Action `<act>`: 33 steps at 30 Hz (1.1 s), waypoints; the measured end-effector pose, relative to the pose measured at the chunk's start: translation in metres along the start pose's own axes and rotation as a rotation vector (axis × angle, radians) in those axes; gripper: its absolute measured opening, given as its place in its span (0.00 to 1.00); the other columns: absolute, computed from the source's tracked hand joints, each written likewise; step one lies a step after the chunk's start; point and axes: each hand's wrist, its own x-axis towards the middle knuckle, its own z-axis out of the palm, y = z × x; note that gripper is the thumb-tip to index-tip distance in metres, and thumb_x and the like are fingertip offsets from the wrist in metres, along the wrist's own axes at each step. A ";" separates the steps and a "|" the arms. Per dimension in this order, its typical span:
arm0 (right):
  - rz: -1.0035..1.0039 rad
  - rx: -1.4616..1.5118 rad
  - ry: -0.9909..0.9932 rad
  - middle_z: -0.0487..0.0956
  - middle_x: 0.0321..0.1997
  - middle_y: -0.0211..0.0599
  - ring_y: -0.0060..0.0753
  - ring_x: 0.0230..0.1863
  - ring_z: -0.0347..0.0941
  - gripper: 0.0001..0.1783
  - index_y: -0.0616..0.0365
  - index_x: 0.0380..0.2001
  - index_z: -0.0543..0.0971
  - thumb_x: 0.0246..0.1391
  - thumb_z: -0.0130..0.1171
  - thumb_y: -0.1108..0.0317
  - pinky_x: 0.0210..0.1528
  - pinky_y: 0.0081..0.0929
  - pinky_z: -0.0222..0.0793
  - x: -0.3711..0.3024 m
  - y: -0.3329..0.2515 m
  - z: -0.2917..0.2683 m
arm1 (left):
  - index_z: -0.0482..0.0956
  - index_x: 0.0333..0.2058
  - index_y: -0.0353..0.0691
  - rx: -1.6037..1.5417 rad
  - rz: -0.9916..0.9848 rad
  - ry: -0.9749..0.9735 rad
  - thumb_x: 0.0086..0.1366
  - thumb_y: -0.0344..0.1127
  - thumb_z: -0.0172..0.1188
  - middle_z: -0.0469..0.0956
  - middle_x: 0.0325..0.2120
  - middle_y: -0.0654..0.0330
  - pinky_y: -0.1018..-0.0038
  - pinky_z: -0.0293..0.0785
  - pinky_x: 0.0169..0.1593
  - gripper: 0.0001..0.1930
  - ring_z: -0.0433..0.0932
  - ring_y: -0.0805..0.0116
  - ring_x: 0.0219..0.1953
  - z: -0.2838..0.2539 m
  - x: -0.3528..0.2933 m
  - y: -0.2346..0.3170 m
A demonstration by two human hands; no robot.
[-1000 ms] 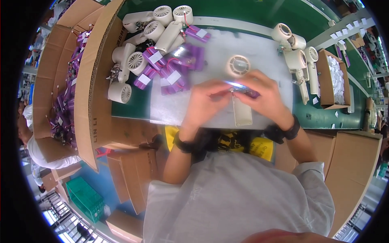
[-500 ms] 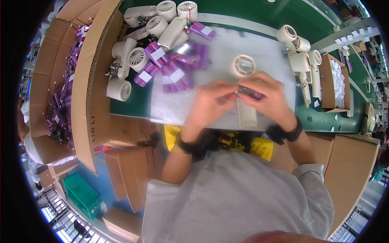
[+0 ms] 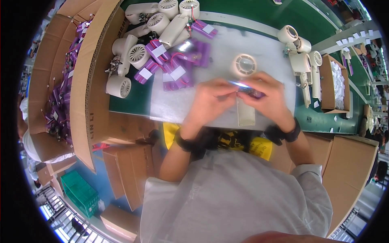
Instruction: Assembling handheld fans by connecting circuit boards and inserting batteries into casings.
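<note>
A white handheld fan body [image 3: 246, 116] lies on the pale mat, its round ring head [image 3: 244, 65] beyond my hands and its handle running toward me under them. Over the handle, my right hand [image 3: 265, 96] is closed around a small dark part with a purple end [image 3: 256, 94], perhaps a circuit board and battery. My left hand [image 3: 212, 101] is pinched against its left side, the fingertips of both hands nearly meeting. A bright glint shows on a thin piece [image 3: 240, 84] at the fingertips. What the left fingers grip is too blurred to make out.
Purple battery packs [image 3: 176, 73] with red wires lie left of the mat [image 3: 170, 106], beside piled white fan bodies [image 3: 137, 56]. More fan bodies [image 3: 300, 62] and a small carton [image 3: 347, 87] stand right. A big carton [image 3: 99, 81] of purple packs stands at the left edge.
A bright glint now shows at the fingertips where a dark part was before. Both hands keep nearly the same place; the whole view has shifted slightly.
</note>
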 end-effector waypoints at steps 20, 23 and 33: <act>0.383 0.216 0.005 0.79 0.32 0.36 0.25 0.26 0.74 0.10 0.59 0.36 0.83 0.46 0.65 0.75 0.29 0.21 0.70 -0.012 -0.001 -0.006 | 0.80 0.46 0.38 -0.091 -0.193 -0.128 0.54 0.20 0.65 0.80 0.38 0.58 0.78 0.76 0.37 0.18 0.78 0.75 0.32 0.003 0.006 0.007; 0.361 0.224 -0.046 0.79 0.32 0.36 0.26 0.26 0.74 0.10 0.59 0.36 0.83 0.46 0.65 0.75 0.29 0.21 0.69 -0.013 0.003 -0.010 | 0.80 0.47 0.39 -0.111 -0.222 -0.148 0.55 0.21 0.65 0.81 0.36 0.58 0.77 0.76 0.36 0.19 0.78 0.75 0.30 0.002 0.007 0.012; 0.149 0.087 -0.125 0.77 0.33 0.35 0.25 0.27 0.72 0.12 0.60 0.37 0.83 0.46 0.66 0.77 0.28 0.20 0.67 -0.011 0.004 -0.015 | 0.79 0.51 0.42 -0.062 -0.273 -0.234 0.57 0.23 0.64 0.81 0.30 0.59 0.78 0.74 0.34 0.22 0.76 0.76 0.28 0.000 0.009 0.020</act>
